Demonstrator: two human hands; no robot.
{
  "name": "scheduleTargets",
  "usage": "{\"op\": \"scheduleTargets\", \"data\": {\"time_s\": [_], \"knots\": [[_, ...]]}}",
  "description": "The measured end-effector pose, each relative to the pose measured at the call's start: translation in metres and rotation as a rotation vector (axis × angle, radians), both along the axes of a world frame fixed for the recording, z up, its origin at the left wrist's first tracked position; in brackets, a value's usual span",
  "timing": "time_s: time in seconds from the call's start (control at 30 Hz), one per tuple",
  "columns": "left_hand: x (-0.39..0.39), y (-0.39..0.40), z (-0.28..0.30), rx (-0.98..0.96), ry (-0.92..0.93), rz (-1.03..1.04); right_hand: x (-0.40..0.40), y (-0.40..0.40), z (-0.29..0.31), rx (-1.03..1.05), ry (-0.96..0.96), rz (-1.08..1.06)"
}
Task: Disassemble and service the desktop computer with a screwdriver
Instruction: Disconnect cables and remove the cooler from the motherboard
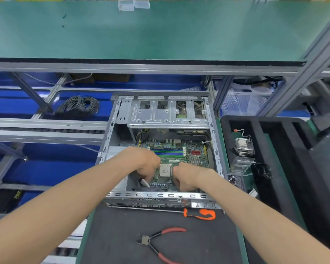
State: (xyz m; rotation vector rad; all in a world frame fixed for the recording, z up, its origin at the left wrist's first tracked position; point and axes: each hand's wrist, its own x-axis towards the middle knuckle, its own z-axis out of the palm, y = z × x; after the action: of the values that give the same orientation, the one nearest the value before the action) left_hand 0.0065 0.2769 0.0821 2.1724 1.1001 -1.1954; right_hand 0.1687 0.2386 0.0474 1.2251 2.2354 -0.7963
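The open grey computer case (111, 141) lies on the bench with its green motherboard (191, 155) exposed and a square silver CPU (165, 170) near the middle. My left hand (141, 164) reaches into the case left of the CPU, fingers curled around a small white piece (144, 182). My right hand (185, 178) sits right of the CPU with fingers curled down onto the board; what it holds is hidden. The orange-handled screwdriver (200, 214) lies on the dark mat just in front of the case, untouched.
Red-handled cutting pliers (160, 241) lie on the mat (112, 235) near me. A black foam tray (274, 149) on the right holds a removed heatsink (243, 146) and a clear plastic box (240, 163). A cable coil (80, 105) lies at back left under the green shelf (141, 31).
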Motion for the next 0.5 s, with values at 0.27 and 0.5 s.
{"op": "scheduleTargets", "data": {"time_s": [0.27, 0.5], "knots": [[0.001, -0.003, -0.017, 0.110, -0.079, 0.040, 0.004, -0.005, -0.002, -0.105, 0.062, -0.103], [0.011, 0.015, -0.036, 0.359, -0.443, 0.287, 0.002, -0.001, -0.001, 0.079, 0.065, -0.224]]}}
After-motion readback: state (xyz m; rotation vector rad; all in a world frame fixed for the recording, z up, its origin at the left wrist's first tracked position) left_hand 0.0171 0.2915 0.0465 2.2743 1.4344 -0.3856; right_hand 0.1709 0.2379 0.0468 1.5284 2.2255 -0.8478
